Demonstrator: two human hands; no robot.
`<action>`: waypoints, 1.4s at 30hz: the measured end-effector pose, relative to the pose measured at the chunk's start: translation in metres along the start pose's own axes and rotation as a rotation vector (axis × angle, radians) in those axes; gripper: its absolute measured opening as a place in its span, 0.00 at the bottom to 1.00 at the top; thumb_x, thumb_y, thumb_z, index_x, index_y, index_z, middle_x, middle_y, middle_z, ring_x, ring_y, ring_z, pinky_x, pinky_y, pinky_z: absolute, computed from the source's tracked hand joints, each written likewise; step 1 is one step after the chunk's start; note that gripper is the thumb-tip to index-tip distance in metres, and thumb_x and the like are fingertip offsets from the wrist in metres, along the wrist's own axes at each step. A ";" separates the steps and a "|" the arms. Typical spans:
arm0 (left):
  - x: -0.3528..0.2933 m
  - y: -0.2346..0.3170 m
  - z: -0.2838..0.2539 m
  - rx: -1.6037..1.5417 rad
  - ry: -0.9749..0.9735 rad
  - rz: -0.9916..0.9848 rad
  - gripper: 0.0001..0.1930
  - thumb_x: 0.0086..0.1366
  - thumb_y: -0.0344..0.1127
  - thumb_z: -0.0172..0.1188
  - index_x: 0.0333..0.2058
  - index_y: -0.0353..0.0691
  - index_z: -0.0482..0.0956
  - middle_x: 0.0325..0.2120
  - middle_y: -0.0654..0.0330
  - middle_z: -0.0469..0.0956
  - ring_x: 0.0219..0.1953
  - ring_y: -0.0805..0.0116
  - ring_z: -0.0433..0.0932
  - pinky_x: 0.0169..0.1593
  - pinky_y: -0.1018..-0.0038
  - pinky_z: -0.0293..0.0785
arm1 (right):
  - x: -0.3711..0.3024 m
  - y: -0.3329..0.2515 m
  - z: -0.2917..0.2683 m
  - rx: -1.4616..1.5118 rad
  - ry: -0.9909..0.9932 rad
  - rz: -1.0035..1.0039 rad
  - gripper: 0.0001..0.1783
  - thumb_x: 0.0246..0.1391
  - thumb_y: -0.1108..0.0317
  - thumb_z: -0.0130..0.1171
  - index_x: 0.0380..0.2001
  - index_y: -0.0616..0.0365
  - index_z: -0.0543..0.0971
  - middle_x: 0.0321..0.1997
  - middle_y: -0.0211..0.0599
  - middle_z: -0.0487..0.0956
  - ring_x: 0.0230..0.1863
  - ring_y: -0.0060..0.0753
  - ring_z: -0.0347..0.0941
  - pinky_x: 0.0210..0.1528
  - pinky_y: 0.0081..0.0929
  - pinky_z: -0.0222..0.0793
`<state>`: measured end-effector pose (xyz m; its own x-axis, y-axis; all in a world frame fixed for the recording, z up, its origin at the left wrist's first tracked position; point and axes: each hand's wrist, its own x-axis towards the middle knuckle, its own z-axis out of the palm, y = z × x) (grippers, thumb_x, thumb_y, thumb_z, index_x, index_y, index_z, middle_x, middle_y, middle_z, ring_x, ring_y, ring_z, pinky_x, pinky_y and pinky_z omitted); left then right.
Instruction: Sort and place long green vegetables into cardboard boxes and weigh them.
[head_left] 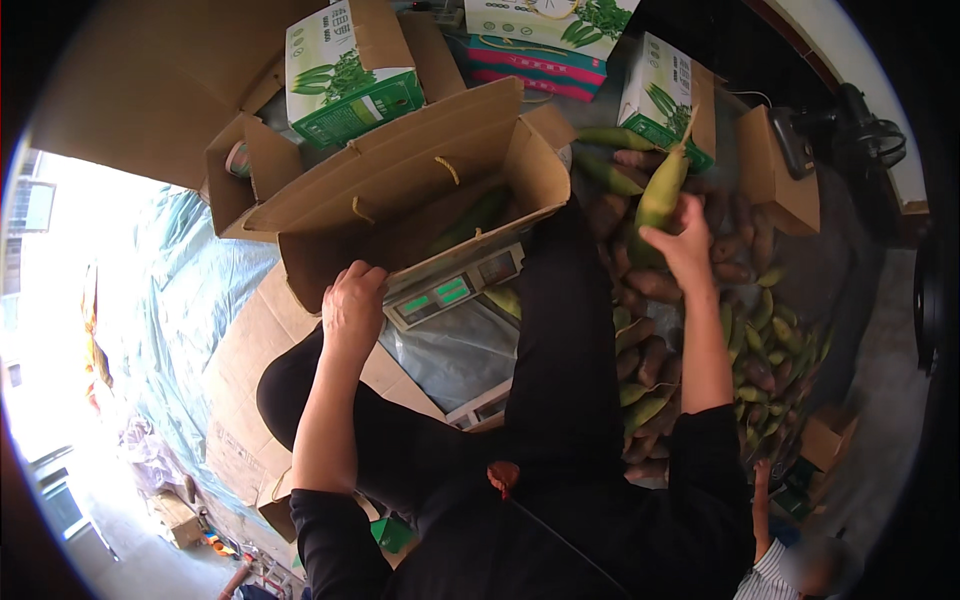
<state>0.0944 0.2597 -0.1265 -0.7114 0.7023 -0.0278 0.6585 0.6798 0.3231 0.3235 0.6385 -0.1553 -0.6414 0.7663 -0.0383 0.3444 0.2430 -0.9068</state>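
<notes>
My right hand (684, 245) is wrapped around a large green radish (660, 192), holding it above a pile of radishes with its thin root end pointing up and away. My left hand (354, 298) rests with fingers curled over the near rim of an open brown cardboard box (395, 165) with rope handles. Inside that box lies a green radish (478, 215), partly in shadow. The box stands on a digital scale (452, 292) whose display glows green below the near wall. Part of another green radish (503, 300) shows beside my leg.
Reddish-brown roots (655, 286) and smaller green radishes (785, 345) lie heaped to the right. Printed white-green cartons (350, 85) (660, 90) stand at the back. A black fan (865, 130) is at far right. Another person's arm (762, 490) shows at lower right.
</notes>
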 end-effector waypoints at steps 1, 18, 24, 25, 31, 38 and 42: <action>0.001 -0.001 0.002 0.008 0.005 0.019 0.04 0.55 0.29 0.59 0.31 0.40 0.80 0.29 0.55 0.74 0.37 0.53 0.75 0.40 0.61 0.72 | 0.001 -0.031 -0.002 0.099 -0.017 -0.106 0.34 0.36 0.77 0.69 0.50 0.62 0.67 0.47 0.38 0.76 0.48 0.29 0.72 0.51 0.28 0.68; -0.001 -0.006 0.012 0.105 -0.011 0.026 0.03 0.55 0.30 0.57 0.30 0.44 0.77 0.30 0.58 0.73 0.39 0.55 0.75 0.39 0.58 0.71 | -0.013 -0.148 0.216 0.947 -0.175 0.643 0.20 0.36 0.72 0.72 0.34 0.51 0.75 0.32 0.30 0.76 0.33 0.27 0.72 0.29 0.28 0.65; -0.002 -0.009 0.008 0.082 0.041 0.094 0.03 0.53 0.27 0.59 0.28 0.41 0.76 0.27 0.56 0.72 0.33 0.53 0.76 0.34 0.58 0.73 | -0.009 -0.152 0.287 0.948 0.017 0.867 0.27 0.42 0.66 0.70 0.44 0.55 0.68 0.47 0.38 0.72 0.46 0.39 0.69 0.40 0.43 0.68; 0.001 -0.004 0.010 0.068 0.043 0.117 0.03 0.53 0.26 0.58 0.28 0.41 0.76 0.27 0.55 0.72 0.33 0.52 0.76 0.34 0.58 0.72 | -0.006 -0.147 0.294 0.970 0.026 0.916 0.28 0.43 0.66 0.70 0.46 0.55 0.67 0.50 0.40 0.70 0.47 0.41 0.68 0.41 0.44 0.68; 0.001 -0.004 0.011 0.061 -0.010 0.072 0.05 0.53 0.26 0.57 0.30 0.38 0.76 0.28 0.53 0.73 0.35 0.50 0.75 0.36 0.58 0.72 | -0.027 -0.154 0.270 1.032 -0.491 0.728 0.28 0.49 0.68 0.64 0.53 0.61 0.66 0.52 0.42 0.71 0.49 0.44 0.71 0.43 0.47 0.71; 0.000 -0.004 0.007 0.069 -0.030 0.059 0.07 0.55 0.25 0.56 0.34 0.37 0.78 0.33 0.52 0.74 0.36 0.48 0.76 0.38 0.58 0.72 | -0.011 -0.136 0.098 0.767 -0.394 0.087 0.18 0.51 0.61 0.63 0.43 0.58 0.77 0.36 0.31 0.80 0.37 0.24 0.77 0.36 0.22 0.70; 0.000 0.000 0.002 0.057 -0.044 0.051 0.09 0.55 0.24 0.57 0.36 0.36 0.78 0.34 0.52 0.75 0.37 0.48 0.77 0.39 0.58 0.72 | -0.012 -0.041 0.022 0.481 -0.016 0.244 0.17 0.52 0.64 0.62 0.45 0.56 0.77 0.36 0.28 0.79 0.39 0.22 0.75 0.36 0.17 0.68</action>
<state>0.0950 0.2602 -0.1287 -0.6661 0.7439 -0.0546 0.7072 0.6531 0.2708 0.3020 0.6057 -0.1272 -0.5934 0.7565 -0.2750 0.1345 -0.2436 -0.9605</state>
